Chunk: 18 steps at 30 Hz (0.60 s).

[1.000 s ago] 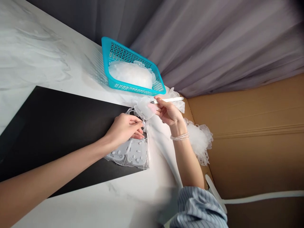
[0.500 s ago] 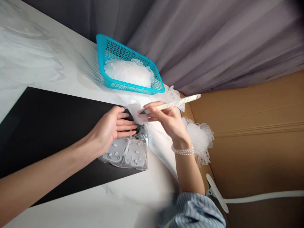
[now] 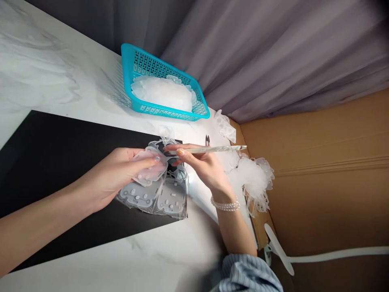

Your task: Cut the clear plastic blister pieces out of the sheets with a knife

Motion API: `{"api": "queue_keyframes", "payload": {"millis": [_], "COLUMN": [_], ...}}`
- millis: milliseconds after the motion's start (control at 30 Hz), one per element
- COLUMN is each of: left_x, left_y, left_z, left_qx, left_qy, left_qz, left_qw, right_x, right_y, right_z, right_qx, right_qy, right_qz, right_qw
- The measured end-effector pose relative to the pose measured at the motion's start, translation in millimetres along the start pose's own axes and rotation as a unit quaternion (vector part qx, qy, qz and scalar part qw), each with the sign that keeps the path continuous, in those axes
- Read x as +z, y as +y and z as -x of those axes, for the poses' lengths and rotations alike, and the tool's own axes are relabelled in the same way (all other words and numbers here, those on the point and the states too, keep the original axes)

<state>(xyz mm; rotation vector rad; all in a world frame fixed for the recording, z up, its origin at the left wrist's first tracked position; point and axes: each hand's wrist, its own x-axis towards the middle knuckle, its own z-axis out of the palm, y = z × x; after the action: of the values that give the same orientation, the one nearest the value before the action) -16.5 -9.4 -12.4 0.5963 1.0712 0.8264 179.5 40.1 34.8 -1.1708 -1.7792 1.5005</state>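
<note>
Head view: translucent piece [image 3: 150, 175] in the left hand [image 3: 117, 176], pen-like tool [image 3: 214, 149] in the right hand [image 3: 208, 168]

Nearest, a striped sleeve [image 3: 251, 271] is bunched on the right forearm, with a beaded bracelet [image 3: 225, 204] at the wrist. The left hand pinches the translucent piece, its thumb flat on top and the other fingers mostly hidden beneath. The right thumb and fingers pinch the slim tool, its tip beside the piece's edge; whether they touch, I cannot tell. The piece is held over a moulded clear sheet [image 3: 172, 198] on a black mat [image 3: 75, 150], its 2 nearer panels in plain sight. Past the right hand, a small dark 2-pointed item [image 3: 207, 140] lies on the white tabletop [image 3: 127, 259]. To its right, a frilly whitish heap [image 3: 255, 174] sits against brown cardboard [image 3: 322, 162]. Farther off, a turquoise basket [image 3: 129, 77] holds a whitish pile [image 3: 165, 93]; behind it hangs a grey curtain [image 3: 273, 56].
</note>
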Motion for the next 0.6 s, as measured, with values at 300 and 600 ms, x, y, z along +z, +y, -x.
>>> {"api": "queue_keyframes", "payload": {"millis": [300,600], "left_x": [7.8,6.6], "left_y": [-2.1,-12.5], "left_z": [5.9,5.9], "left_qx": [0.031,0.085], "left_qy": [0.029,0.069], "left_qz": [-0.067,-0.113], "left_qw": [0.997,0.988], "right_x": [4.6,6.8], "right_y": [2.7,4.6], "right_z": [3.7,7.4], "right_qx": [0.010,-0.034], "right_qy": [-0.017,-0.015], "right_qz": [-0.058,0.000], "right_qw": [0.998,0.999]}}
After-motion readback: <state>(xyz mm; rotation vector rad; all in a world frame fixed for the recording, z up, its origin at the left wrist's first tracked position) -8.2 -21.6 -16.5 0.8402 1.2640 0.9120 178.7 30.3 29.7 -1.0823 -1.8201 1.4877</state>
